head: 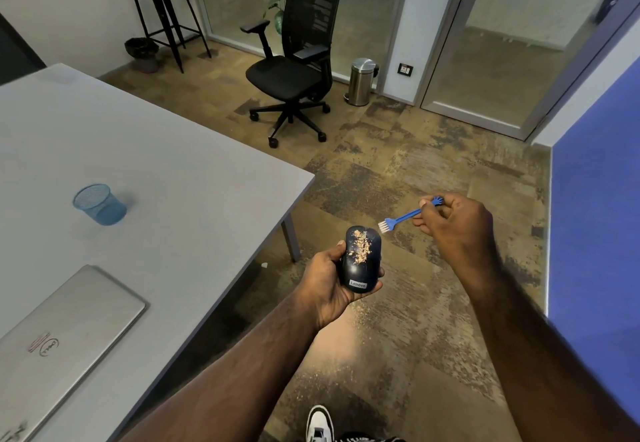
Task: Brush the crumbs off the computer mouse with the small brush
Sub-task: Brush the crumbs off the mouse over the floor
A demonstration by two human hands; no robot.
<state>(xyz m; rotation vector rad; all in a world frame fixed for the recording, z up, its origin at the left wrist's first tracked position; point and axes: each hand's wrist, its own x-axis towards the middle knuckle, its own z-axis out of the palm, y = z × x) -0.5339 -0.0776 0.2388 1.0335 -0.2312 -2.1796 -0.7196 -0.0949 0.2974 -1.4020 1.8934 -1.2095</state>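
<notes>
My left hand (325,285) holds a dark blue computer mouse (362,268) above the floor, just off the table's corner. Tan crumbs (362,249) lie in a patch on the mouse's top, towards its front. My right hand (457,223) pinches a small blue brush (403,216) by its handle end. The brush's white bristles point down and left, a short gap to the right of the mouse's front, not touching it.
A grey table (138,171) fills the left, with a blue mesh cup (100,204) and a closed silver laptop (65,330) on it. Scattered crumbs (360,313) lie on the carpet under my hands. A black office chair (294,70) and a steel bin (361,81) stand further back. A blue partition (595,233) is at the right.
</notes>
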